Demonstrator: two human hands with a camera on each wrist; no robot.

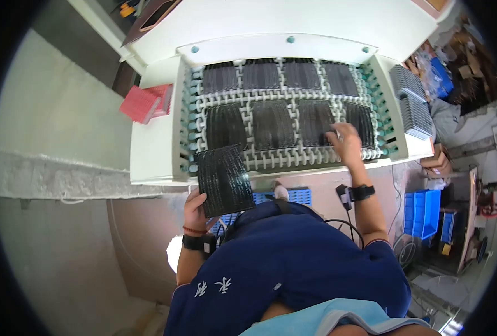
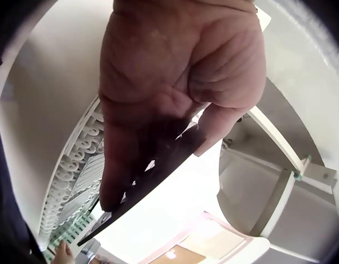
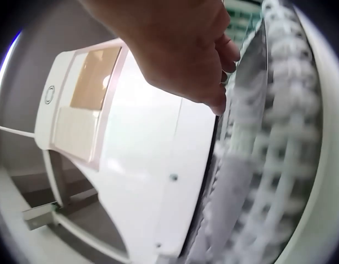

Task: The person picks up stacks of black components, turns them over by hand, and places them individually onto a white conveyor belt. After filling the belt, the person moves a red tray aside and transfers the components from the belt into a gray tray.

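Note:
A thin black ribbed sheet (image 1: 224,180) is gripped at its lower left corner by my left hand (image 1: 194,207), with the thumb over its face. In the left wrist view the sheet (image 2: 153,175) is edge-on between thumb and fingers, tilted. My right hand (image 1: 347,144) hovers low over the white roller conveyor (image 1: 271,161), its fingers loosely bent. Those fingers overlap the right edge of a dark ribbed sheet (image 1: 314,120) in the front row. Beside the hand lies another dark sheet (image 1: 360,120). In the right wrist view, nothing shows between the fingers (image 3: 229,52).
A back row of dark sheets (image 1: 261,74) lies on the rollers. Red ribbed pieces (image 1: 141,105) are stacked on the machine's left ledge, grey ribbed stacks (image 1: 415,116) on its right. A blue crate (image 1: 422,213) stands at right, and a phone (image 1: 159,15) lies at upper left.

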